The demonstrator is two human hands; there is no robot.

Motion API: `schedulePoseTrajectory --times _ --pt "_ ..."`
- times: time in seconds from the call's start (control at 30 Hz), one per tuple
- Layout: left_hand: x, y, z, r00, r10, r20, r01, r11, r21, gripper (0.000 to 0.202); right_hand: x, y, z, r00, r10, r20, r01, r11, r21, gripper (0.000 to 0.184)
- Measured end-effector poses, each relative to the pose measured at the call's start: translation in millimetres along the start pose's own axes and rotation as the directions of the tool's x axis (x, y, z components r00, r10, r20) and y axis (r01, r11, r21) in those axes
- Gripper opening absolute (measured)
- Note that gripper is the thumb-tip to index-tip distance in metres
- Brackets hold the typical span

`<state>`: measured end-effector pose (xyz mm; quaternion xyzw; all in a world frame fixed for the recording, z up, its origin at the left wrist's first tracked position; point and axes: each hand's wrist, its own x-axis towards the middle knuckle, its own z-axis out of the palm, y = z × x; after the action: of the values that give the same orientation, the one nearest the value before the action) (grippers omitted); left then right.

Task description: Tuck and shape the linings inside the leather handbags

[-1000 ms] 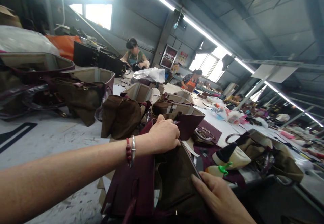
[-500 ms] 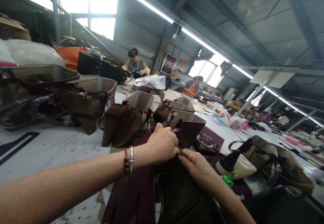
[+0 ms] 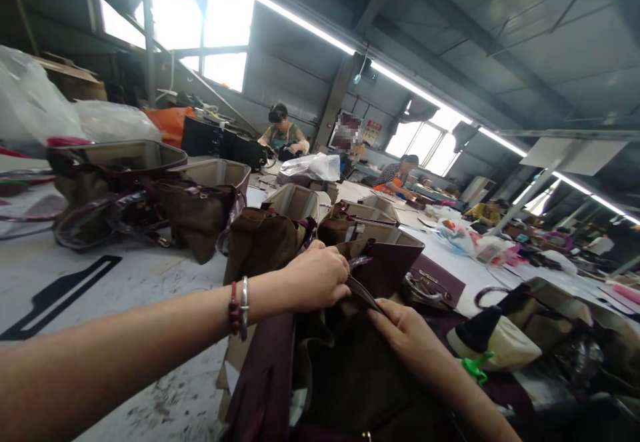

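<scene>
A partly assembled handbag (image 3: 370, 369), with dark olive-brown fabric and a maroon side panel (image 3: 265, 372), lies right in front of me. My left hand (image 3: 317, 275), with a red beaded bracelet and a silver bangle at the wrist, is closed on the upper edge of the bag. Lower and to the right, my right hand (image 3: 400, 332) pinches the same edge between thumb and fingers. Between the two hands the edge runs as a thin dark strip. Just beyond them stands another maroon bag (image 3: 393, 265), its top open.
Several more maroon-and-olive bags (image 3: 195, 215) stand along the white table (image 3: 165, 335). To the right lies a cream bottle (image 3: 513, 343) with a black part and a green nozzle. A black flat cutout (image 3: 65, 299) is at left. Co-workers (image 3: 285, 135) sit farther back.
My hands have moved slightly apart along the bag's edge, and more of the strip between them shows. The camera view has shifted, so the surroundings appear farther right and lower.
</scene>
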<state>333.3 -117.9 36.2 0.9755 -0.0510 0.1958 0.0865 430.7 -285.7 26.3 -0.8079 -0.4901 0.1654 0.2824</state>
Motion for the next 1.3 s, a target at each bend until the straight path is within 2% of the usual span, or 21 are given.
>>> schedulePoseTrajectory --times 0.13,0.23,0.43,0.8,1.07,1.2,1.3 --pt "7 -3 7.3 0.992 -0.119 0.031 0.119 0.993 -0.017 0.018 -2 -3 2 0.999 -0.043 0.030 0.037 0.982 0.185 0.031" --pt "9 -4 9.5 0.981 -0.189 0.045 0.190 0.982 -0.024 0.020 -2 -4 3 0.997 -0.040 0.068 0.017 0.950 0.311 0.034" --pt "11 -1 6.9 0.968 -0.245 0.062 0.246 0.969 -0.009 0.025 -2 -2 3 0.992 -0.010 0.125 -0.042 0.914 0.405 0.035" --pt "14 5 4.4 0.966 -0.253 0.052 0.253 0.967 0.009 0.025 -1 2 4 0.991 0.017 0.134 -0.083 0.858 0.506 0.032" --pt "15 6 -0.3 0.981 -0.169 0.094 0.173 0.984 -0.035 0.021 -1 9 3 0.988 0.120 0.093 -0.145 0.922 0.358 0.031" --pt "13 9 -9.4 0.975 -0.144 0.169 0.163 0.981 -0.109 0.017 -1 12 1 0.991 0.107 0.077 -0.126 0.936 0.328 0.030" --pt "11 9 -18.2 0.966 -0.123 0.226 0.160 0.975 -0.156 0.015 -1 12 1 0.988 0.076 0.134 -0.122 0.916 0.383 0.031"
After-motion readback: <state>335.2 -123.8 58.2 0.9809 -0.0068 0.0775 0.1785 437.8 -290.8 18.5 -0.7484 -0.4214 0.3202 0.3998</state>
